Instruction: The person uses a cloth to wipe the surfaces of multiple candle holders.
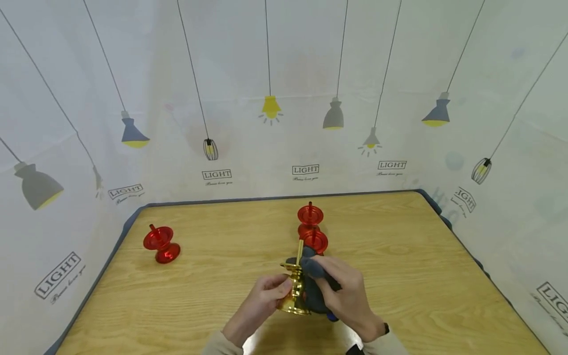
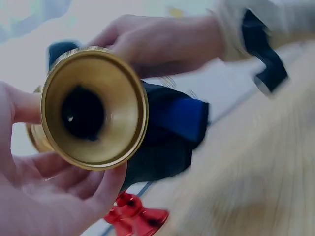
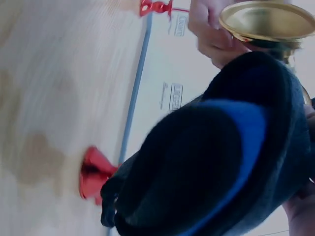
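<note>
A shiny gold candlestick (image 1: 296,297), with a dish and an upright spike on top, is in my left hand (image 1: 264,300), tilted slightly. My left fingers and thumb grip its stem; the left wrist view looks into its hollow base (image 2: 125,105). My right hand (image 1: 352,292) pinches a dark cloth (image 1: 316,297) against the dish and spike. The cloth hangs down beside the candlestick and shows a blue part (image 3: 251,132) in the right wrist view. It hides some of the right fingertips.
Two red candlesticks (image 1: 310,215) stand close together just beyond my hands. Another red candlestick (image 1: 167,253) stands at the left of the wooden table (image 1: 222,236). White sheeting (image 1: 248,64) printed with lamps rises behind the table and along both sides.
</note>
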Available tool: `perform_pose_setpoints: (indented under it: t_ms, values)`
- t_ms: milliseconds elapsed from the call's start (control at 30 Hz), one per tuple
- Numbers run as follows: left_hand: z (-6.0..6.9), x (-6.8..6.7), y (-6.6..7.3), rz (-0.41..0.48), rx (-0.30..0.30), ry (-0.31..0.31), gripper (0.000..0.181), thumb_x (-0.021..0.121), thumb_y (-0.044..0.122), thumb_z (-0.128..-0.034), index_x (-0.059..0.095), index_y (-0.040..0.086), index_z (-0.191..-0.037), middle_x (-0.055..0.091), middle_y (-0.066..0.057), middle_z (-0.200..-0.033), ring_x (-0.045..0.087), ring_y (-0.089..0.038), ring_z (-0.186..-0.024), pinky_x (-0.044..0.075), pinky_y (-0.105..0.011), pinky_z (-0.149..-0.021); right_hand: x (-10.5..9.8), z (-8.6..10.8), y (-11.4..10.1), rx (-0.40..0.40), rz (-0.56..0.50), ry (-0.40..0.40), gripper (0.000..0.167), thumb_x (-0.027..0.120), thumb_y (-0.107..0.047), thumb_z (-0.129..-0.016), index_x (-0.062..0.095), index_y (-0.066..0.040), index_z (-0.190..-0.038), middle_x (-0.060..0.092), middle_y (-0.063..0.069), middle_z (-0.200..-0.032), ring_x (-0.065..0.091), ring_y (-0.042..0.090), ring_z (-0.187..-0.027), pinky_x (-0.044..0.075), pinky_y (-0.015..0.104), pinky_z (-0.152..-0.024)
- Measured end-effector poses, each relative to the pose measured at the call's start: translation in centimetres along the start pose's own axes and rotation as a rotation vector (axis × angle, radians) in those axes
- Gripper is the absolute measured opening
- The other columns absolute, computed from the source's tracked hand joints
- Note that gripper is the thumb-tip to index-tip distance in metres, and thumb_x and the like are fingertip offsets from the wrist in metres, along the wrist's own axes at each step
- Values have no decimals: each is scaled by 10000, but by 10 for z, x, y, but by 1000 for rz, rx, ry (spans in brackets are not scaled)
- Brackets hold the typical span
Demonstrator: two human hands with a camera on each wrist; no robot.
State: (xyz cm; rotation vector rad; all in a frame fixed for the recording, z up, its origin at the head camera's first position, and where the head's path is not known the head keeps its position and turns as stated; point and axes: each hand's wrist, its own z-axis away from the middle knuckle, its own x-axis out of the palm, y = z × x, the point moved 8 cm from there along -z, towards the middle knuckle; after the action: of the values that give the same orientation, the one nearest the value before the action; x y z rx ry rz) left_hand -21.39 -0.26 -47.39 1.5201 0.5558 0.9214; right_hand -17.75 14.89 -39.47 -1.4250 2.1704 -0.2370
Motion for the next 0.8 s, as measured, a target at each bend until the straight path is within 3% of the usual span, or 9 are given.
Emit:
perform_pose_setpoints:
  t_ms: [133, 200, 367, 467, 567, 700, 800]
  values:
    - [1, -6, 3, -228, 20, 207, 342, 664, 243, -990, 662, -65, -1138, 670, 23, -917, 617, -59, -826, 505, -213, -726, -1, -3, -5, -72, 103, 4, 291, 580, -246, -1039, 736, -15, -1122, 747, 118, -1015, 710, 268, -912, 526, 205, -931]
    - [1, -7, 4, -280, 28, 294, 342, 732, 242, -941, 680, -45, -1120, 695, -21, -929, 653, -89, -837, 532, -222, -739, 1, -4, -7, -96, 139, -3, 298, 559, -252, -1048, 742, -24, -1107, 744, 101, -1007, 704, 259, -897, 546, 241, -893]
    - [2, -7, 5, -336, 60, 376, 297, 806, 238, -873, 701, -4, -1012, 684, -30, -848, 661, -99, -739, 551, -222, -684, 6, -4, -10, -106, 155, -30, 290, 550, -251, -1051, 746, -42, -1096, 743, 80, -1011, 699, 244, -889, 564, 297, -844]
    - [3, -9, 2, -318, 43, 355, 301, 802, 234, -882, 698, -19, -1006, 680, -12, -829, 659, -91, -722, 541, -225, -655, 8, -1, -9, -87, 136, -41, 298, 557, -266, -1047, 742, -38, -1102, 748, 85, -1015, 704, 240, -889, 559, 266, -856]
    - [3, -12, -3, -252, 8, 289, 324, 782, 229, -902, 682, -52, -1028, 696, 21, -827, 660, -76, -728, 521, -222, -637, 9, 1, -7, -82, 108, -44, 298, 570, -262, -1041, 736, -27, -1120, 752, 99, -1025, 713, 245, -897, 549, 235, -890]
    - [0, -14, -9, -126, 16, 166, 280, 726, 220, -941, 665, -37, -1035, 674, 96, -793, 586, -15, -678, 451, -181, -588, 8, 4, -3, -51, 17, -24, 213, 672, -130, -984, 723, -7, -1151, 751, 130, -1045, 720, 256, -935, 526, 207, -948]
    - [-2, -8, -13, 45, 48, 17, 162, 634, 187, -1001, 669, 50, -1081, 682, 105, -851, 594, -3, -726, 486, -171, -641, 7, 6, 4, 22, -68, -9, 304, 747, 57, -866, 718, 1, -1164, 750, 145, -1053, 723, 220, -966, 522, 183, -952]
